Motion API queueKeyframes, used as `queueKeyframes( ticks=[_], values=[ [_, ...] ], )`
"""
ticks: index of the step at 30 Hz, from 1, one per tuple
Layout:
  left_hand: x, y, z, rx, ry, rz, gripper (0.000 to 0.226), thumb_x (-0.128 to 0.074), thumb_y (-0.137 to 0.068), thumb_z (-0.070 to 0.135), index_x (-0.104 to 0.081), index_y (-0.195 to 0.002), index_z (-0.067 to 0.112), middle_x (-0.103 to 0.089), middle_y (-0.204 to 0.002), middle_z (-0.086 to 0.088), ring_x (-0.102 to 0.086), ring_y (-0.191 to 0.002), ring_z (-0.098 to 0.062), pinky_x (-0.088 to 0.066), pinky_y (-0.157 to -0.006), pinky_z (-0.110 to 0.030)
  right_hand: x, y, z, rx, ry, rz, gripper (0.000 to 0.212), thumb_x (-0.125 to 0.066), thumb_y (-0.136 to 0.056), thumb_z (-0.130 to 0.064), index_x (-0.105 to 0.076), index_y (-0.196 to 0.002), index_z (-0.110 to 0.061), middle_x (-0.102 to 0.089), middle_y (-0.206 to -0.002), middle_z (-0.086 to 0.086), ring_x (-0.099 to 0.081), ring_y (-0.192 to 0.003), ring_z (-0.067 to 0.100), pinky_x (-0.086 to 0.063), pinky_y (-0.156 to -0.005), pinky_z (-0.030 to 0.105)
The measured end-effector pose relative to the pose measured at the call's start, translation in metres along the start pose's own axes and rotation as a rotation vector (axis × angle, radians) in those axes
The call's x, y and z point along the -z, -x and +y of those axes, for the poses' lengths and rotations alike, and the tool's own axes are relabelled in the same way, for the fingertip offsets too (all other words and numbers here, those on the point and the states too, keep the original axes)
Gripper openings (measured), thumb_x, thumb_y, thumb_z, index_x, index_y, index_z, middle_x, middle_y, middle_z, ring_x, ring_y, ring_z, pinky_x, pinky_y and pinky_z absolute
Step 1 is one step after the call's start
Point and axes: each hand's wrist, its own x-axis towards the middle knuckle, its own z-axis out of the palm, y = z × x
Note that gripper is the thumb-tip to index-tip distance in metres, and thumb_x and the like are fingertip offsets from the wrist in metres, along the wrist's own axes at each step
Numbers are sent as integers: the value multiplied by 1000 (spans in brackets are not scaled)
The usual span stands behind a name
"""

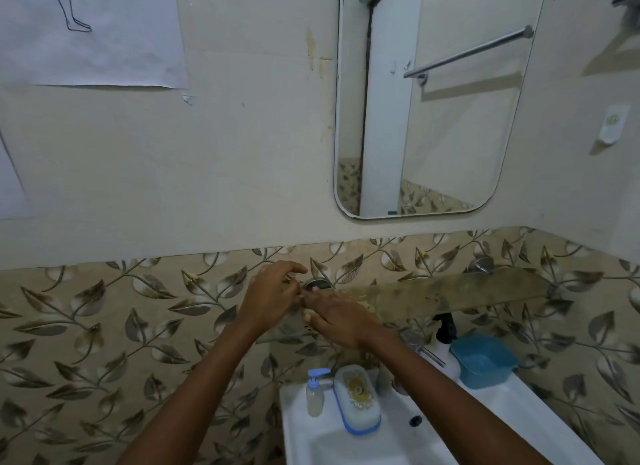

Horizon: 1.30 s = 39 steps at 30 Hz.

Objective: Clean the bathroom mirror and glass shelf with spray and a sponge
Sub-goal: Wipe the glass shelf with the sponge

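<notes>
The dirty glass shelf (467, 288) runs along the leaf-patterned tiles below the wall mirror (450, 135). My right hand (341, 321) lies on the shelf's left end. A yellow sponge (308, 313) sits under it, showing between thumb and fingers. My left hand (273, 291) hovers just left of it by the round metal bracket (317, 284). Its fingers are loosely curled and nothing shows in them. A white spray bottle with a black trigger (446, 333) stands on the sink under the shelf.
On the white sink (519, 416) stand a blue tub (483, 360), a soap dispenser with a blue pump (315, 392) and a blue-rimmed soap box (356, 399). The tap (431, 355) pokes out behind my right forearm. Paper sheets (93, 32) hang on the wall at left.
</notes>
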Motion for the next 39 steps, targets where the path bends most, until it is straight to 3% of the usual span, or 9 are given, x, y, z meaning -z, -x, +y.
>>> queueKeyframes(
  ticks=[3, 10, 14, 17, 19, 25, 29, 39],
  values=[
    [-1, -2, -4, -3, 15, 3, 26, -47, -83, 18, -65, -102, 20, -66, -105, 1, -57, -96, -19, -46, -84, -37, 4, 11, 9, -27, 22, -7, 51, -28, -101, -38, -22, -149, -23, -20, -157, -2, -14, -145, 12, -9, -116, 31],
    [9, -5, -16, 11, 22, 28, 21, -50, -88, 11, -66, -100, 18, -67, -103, -1, -57, -99, -22, -45, -84, -37, 16, 22, 37, -116, 27, -4, 49, -29, -101, -36, -26, -147, -22, -24, -156, -2, -20, -143, 11, -12, -114, 28],
    [14, -3, -15, 9, 18, 26, 28, -44, -86, 21, -67, -100, 16, -67, -103, -1, -57, -100, -23, -46, -87, -39, 17, 9, 39, -199, 13, -30, 50, -27, -101, -37, -24, -148, -21, -21, -157, -1, -14, -145, 12, -10, -116, 33],
    [8, 0, -13, 22, 30, -6, 24, -48, -85, 16, -66, -100, 15, -67, -103, -2, -59, -98, -20, -47, -86, -36, 11, 6, 32, -214, 65, -54, 51, -23, -101, -37, -19, -149, -19, -15, -158, -1, -8, -146, 13, -6, -117, 36],
    [-1, 1, -12, 29, 15, -45, 30, -45, -79, 24, -65, -101, 18, -66, -103, 1, -58, -98, -19, -48, -87, -42, 9, 9, 30, -198, 78, -43, 52, -22, -102, -37, -18, -150, -18, -14, -159, 0, -8, -146, 13, -4, -117, 36],
    [-30, -6, 7, -45, -34, -86, 36, -41, -80, 27, -65, -104, 15, -66, -106, -3, -57, -100, -20, -45, -84, -35, 17, 19, 43, -203, 84, -31, 52, -22, -101, -38, -18, -150, -20, -16, -158, -1, -12, -146, 12, -7, -117, 34],
    [-44, -13, 13, -71, -59, -100, 32, -43, -80, 28, -65, -102, 23, -66, -107, 2, -58, -101, -20, -47, -86, -43, 29, 30, 62, -251, 93, -26, 52, -24, -101, -37, -21, -149, -18, -18, -158, 1, -16, -145, 14, -10, -116, 32],
    [-65, -21, 16, -91, -60, -119, 29, -47, -82, 28, -64, -104, 26, -65, -108, 3, -54, -106, -22, -44, -90, -47, 46, 56, 110, -340, 25, 26, 50, -25, -101, -36, -23, -149, -19, -20, -157, -1, -16, -145, 12, -9, -116, 30]
  ],
)
